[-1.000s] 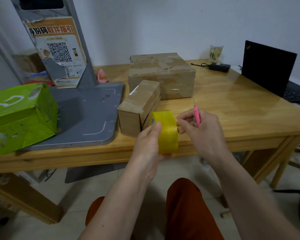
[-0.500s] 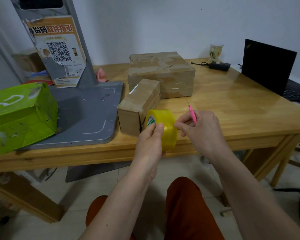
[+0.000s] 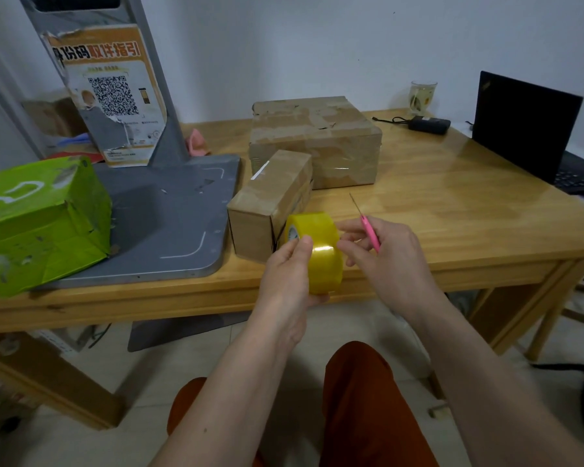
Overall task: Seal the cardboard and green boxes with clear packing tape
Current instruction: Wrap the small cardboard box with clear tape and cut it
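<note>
I am gripping the tape roll (image 3: 317, 251) in my left hand (image 3: 289, 274); my right hand (image 3: 385, 254) is pinching a pink tool (image 3: 370, 232) and picking at the roll. The near cardboard box (image 3: 270, 203) and the green box (image 3: 41, 220) on the counter (image 3: 452, 203) are, I judge, awaiting fresh tape.

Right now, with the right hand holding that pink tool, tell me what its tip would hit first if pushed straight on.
The pink tool in the right hand points up and slightly left, toward the large cardboard box. Its front face looks like the first contact, though depth is unclear; bare table lies between.
</note>
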Action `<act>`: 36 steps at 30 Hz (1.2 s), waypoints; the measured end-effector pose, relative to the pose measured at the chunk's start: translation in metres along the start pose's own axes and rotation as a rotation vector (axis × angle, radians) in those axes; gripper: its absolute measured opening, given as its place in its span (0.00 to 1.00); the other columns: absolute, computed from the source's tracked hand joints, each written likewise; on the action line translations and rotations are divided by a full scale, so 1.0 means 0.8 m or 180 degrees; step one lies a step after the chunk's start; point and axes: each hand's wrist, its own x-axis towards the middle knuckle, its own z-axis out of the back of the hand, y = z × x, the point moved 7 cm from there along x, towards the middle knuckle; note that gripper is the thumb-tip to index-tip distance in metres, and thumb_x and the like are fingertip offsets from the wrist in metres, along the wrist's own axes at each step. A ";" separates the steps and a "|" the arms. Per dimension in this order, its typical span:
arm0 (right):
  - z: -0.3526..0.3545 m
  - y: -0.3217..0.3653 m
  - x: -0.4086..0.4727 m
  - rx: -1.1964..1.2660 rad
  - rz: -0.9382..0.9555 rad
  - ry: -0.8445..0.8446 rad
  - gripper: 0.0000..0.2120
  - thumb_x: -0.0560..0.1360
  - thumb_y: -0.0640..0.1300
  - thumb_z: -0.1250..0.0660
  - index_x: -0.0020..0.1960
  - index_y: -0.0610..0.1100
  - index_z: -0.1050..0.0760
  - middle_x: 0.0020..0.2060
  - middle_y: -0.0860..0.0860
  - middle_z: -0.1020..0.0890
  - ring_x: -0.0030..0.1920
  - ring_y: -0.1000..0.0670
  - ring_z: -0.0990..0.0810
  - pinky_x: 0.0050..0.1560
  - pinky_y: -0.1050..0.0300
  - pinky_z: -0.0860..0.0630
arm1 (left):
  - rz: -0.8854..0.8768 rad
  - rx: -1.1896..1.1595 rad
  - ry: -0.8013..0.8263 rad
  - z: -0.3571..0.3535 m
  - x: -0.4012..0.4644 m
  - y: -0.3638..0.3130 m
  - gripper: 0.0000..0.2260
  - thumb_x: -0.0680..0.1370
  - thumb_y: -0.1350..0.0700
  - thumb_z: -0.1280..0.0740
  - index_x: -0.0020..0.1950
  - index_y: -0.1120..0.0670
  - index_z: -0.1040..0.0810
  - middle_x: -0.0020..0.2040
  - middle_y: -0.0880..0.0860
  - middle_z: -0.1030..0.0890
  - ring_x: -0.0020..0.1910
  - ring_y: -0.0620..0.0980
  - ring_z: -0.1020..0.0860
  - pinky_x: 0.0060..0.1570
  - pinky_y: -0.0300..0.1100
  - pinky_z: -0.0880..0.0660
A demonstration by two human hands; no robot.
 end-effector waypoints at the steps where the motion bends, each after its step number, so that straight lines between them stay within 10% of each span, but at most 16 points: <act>1: -0.001 -0.003 0.000 0.0030 -0.0045 -0.0027 0.10 0.74 0.41 0.29 0.55 0.47 0.20 0.37 0.55 0.18 0.34 0.60 0.20 0.37 0.71 0.25 | 0.0056 -0.0040 0.0004 0.001 0.001 0.001 0.15 0.82 0.47 0.38 0.65 0.51 0.24 0.60 0.56 0.21 0.56 0.58 0.21 0.53 0.61 0.21; 16: 0.008 0.013 0.023 -0.0622 0.0152 -0.0082 0.06 0.72 0.41 0.26 0.48 0.45 0.18 0.31 0.57 0.21 0.35 0.55 0.18 0.40 0.65 0.23 | 0.0349 0.0259 0.0109 -0.005 0.016 -0.009 0.09 0.82 0.46 0.39 0.58 0.48 0.27 0.52 0.48 0.24 0.53 0.58 0.22 0.33 0.47 0.23; 21: 0.007 0.014 0.026 -0.0446 0.0014 0.0007 0.04 0.71 0.40 0.25 0.45 0.46 0.19 0.28 0.56 0.20 0.30 0.57 0.19 0.33 0.72 0.26 | 0.0306 0.0096 0.0121 -0.003 0.020 -0.009 0.10 0.82 0.47 0.38 0.58 0.50 0.24 0.61 0.57 0.22 0.55 0.59 0.22 0.50 0.63 0.21; 36: 0.000 0.023 0.033 -0.0577 -0.0106 0.0398 0.08 0.71 0.39 0.25 0.35 0.47 0.21 0.28 0.51 0.18 0.30 0.56 0.18 0.38 0.64 0.22 | 0.0275 0.0170 0.0088 0.000 0.024 -0.006 0.07 0.83 0.46 0.40 0.51 0.47 0.25 0.55 0.54 0.21 0.54 0.58 0.22 0.47 0.59 0.20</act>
